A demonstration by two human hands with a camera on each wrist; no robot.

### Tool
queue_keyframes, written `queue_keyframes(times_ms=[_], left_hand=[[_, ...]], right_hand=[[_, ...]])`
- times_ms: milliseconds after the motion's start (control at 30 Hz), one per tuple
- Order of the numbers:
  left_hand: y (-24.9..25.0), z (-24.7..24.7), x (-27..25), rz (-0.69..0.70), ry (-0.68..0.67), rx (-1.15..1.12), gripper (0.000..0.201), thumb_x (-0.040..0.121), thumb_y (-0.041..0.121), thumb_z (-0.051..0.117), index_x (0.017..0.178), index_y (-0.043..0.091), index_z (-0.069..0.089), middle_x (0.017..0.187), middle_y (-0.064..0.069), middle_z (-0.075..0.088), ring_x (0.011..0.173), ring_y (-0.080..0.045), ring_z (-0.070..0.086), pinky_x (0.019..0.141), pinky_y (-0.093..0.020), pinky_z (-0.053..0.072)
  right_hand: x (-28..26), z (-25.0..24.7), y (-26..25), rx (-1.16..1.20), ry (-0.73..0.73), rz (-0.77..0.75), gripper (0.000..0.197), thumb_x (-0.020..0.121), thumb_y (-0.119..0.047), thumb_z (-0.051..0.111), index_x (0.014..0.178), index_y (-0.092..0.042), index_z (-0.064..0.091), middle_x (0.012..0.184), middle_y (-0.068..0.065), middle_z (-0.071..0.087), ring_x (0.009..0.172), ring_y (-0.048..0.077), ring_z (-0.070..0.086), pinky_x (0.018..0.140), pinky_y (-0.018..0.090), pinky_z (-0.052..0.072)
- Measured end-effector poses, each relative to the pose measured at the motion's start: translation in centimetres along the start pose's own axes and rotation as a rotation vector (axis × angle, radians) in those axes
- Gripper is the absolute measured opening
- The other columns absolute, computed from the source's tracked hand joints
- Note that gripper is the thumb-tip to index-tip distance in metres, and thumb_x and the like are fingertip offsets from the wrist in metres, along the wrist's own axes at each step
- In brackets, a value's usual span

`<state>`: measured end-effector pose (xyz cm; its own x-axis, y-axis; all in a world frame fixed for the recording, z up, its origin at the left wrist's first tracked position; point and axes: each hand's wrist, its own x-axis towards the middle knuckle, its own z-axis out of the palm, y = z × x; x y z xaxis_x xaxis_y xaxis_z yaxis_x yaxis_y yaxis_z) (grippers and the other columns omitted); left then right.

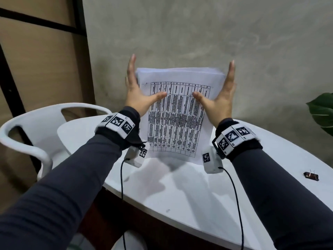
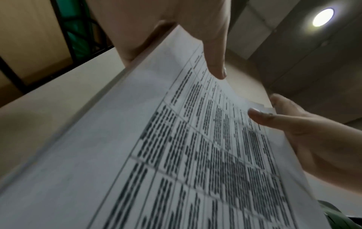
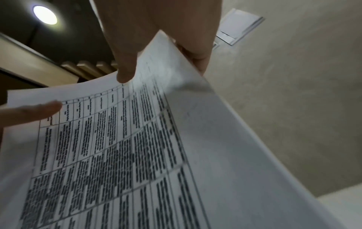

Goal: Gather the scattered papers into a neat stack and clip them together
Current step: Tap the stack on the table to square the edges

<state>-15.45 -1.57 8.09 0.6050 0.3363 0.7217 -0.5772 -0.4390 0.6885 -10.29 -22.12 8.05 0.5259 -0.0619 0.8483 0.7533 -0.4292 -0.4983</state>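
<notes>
A stack of white papers [image 1: 180, 114], its front sheet printed with a dense table, stands upright above the white table [image 1: 180, 199]; whether its blurred bottom edge touches the table I cannot tell. My left hand [image 1: 138, 91] lies flat along its left edge and my right hand [image 1: 221, 98] along its right edge. All fingers point straight up, and both thumbs rest on the front sheet. The left wrist view shows the sheet [image 2: 176, 155] up close, the right wrist view the same [image 3: 156, 155]. A dark binder clip [image 1: 310, 176] lies on the table at the right, apart from both hands.
A white plastic chair [image 1: 27, 134] stands against the table's left side. A green plant leaf [image 1: 322, 112] reaches in at the right edge. A grey wall rises close behind the table. Cables hang from both wrist cameras over the near table edge.
</notes>
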Motion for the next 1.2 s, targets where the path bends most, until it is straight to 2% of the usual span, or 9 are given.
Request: queue_keyframes(times_ms=[133,233,333,467,600,733,867,1067,1200], left_hand=[[0.6,-0.1,0.5,0.096,-0.007,0.048,0.1,0.062,0.036,0.08,0.143,0.017,0.024,0.146,-0.01,0.028,0.132,-0.024,0.035,0.112,-0.052,0.032],[0.1,-0.4,0.7,0.046,-0.018,0.009,0.067,0.065,0.048,0.072,0.117,0.024,0.038,0.118,-0.005,0.042,0.108,-0.022,0.051,0.097,-0.05,0.048],[-0.5,-0.4,0.8,0.077,0.018,-0.002,0.068,0.075,0.036,0.07,0.129,0.018,0.033,0.129,-0.011,0.039,0.12,-0.025,0.045,0.105,-0.041,0.043],[-0.8,-0.5,1.0,0.096,-0.031,-0.11,0.042,0.082,0.019,0.062,0.117,0.028,0.04,0.111,-0.007,0.05,0.102,-0.022,0.052,0.091,-0.043,0.053],[-1.0,-0.8,1.4,0.056,-0.067,-0.128,0.029,0.086,0.008,0.057,0.095,0.026,0.036,0.079,0.006,0.046,0.067,-0.012,0.052,0.068,-0.04,0.055],[-1.2,-0.7,1.3,0.095,-0.04,-0.138,0.029,0.084,0.011,0.057,0.095,0.027,0.037,0.082,0.008,0.045,0.068,-0.008,0.05,0.067,-0.03,0.05],[-1.7,-1.3,0.6,0.027,-0.095,-0.188,0.05,0.077,0.017,0.071,0.109,0.026,0.033,0.09,0.005,0.047,0.072,-0.001,0.056,0.067,-0.023,0.053],[-8.9,-5.1,-2.2,-0.495,-0.136,0.162,0.117,0.06,0.031,0.084,0.147,0.024,0.006,0.146,-0.019,0.03,0.131,-0.03,0.04,0.11,-0.046,0.035],[-8.9,-5.4,-2.1,-0.648,-0.114,-0.186,0.101,0.066,0.043,0.077,0.145,0.025,0.018,0.144,-0.014,0.04,0.121,-0.025,0.047,0.096,-0.044,0.043]], right_hand=[[1.2,0.0,-0.8,-0.124,-0.081,-0.018,0.09,0.073,-0.044,0.073,0.147,-0.021,0.027,0.136,0.019,0.033,0.115,0.015,0.037,0.094,0.02,0.038],[1.2,-0.1,-0.5,-0.087,-0.028,-0.029,0.064,0.076,-0.038,0.073,0.127,-0.005,0.05,0.128,0.018,0.042,0.11,0.01,0.039,0.102,0.011,0.035],[1.1,-0.2,-0.6,-0.078,-0.006,-0.031,0.063,0.077,-0.038,0.073,0.121,-0.001,0.047,0.123,0.016,0.046,0.107,0.008,0.038,0.091,-0.005,0.026],[0.7,-0.5,-1.0,-0.109,0.015,0.002,0.068,0.079,-0.042,0.069,0.127,-0.001,0.044,0.129,0.018,0.043,0.114,0.013,0.038,0.108,0.032,0.032],[1.3,-0.2,-3.8,-0.541,0.043,-0.139,0.098,0.068,-0.066,0.062,0.145,-0.015,0.029,0.149,0.013,0.032,0.141,0.031,0.023,0.113,0.056,0.008],[3.5,2.2,-8.3,-0.713,-0.409,-0.327,0.105,0.071,-0.053,0.07,0.15,-0.025,0.007,0.151,0.008,0.03,0.141,0.027,0.026,0.113,0.061,0.011],[4.9,4.2,-9.4,-0.842,-0.747,-0.317,0.051,0.081,-0.02,0.064,0.129,-0.016,0.047,0.121,0.011,0.06,0.112,0.03,0.056,0.094,0.043,0.044],[5.7,0.3,-6.6,-0.625,-0.566,-0.161,0.025,0.083,-0.014,0.065,0.107,-0.009,0.062,0.103,0.015,0.066,0.09,0.027,0.058,0.071,0.028,0.037],[5.9,-2.9,-4.1,-0.164,-0.432,0.169,0.033,0.078,-0.003,0.07,0.111,-0.001,0.063,0.096,0.007,0.063,0.082,0.018,0.058,0.071,0.026,0.051]])
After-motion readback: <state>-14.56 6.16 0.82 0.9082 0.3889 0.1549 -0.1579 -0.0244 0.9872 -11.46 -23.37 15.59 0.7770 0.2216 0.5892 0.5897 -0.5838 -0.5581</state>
